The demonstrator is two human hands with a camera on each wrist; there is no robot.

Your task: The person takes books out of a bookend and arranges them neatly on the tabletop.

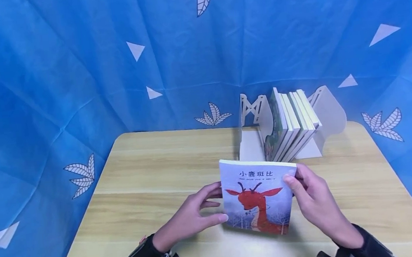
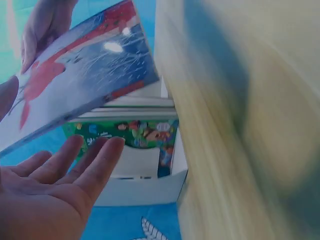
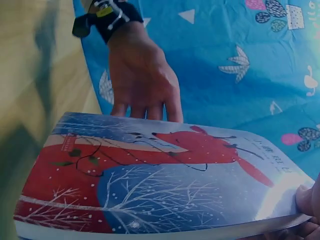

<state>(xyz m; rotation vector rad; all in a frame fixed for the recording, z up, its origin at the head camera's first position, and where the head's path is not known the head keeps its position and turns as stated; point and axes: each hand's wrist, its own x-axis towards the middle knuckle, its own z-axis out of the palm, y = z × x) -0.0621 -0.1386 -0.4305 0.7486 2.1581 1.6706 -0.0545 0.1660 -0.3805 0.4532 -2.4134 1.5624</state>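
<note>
Book (image 1: 259,198) is held over table (image 1: 150,167), rack (image 1: 330,112) at 1 o'clock; pinched by right hand (image 1: 316,200) at 2 o'clock. Left hand (image 1: 195,216) spread at 9 o'clock, contact unclear. Handling judged in hand; steady pinch needed.

right hand (image 1: 315,200) grips deer-cover book (image 1: 257,200) | left hand (image 1: 196,216) by its left edge | white rack (image 1: 330,112) holds books (image 1: 295,122)

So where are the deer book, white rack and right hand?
Deer book (image 1: 258,198), head view: middle of the front cover.
White rack (image 1: 329,113), head view: right end panel.
Right hand (image 1: 316,199), head view: near the thumb's base.
</note>
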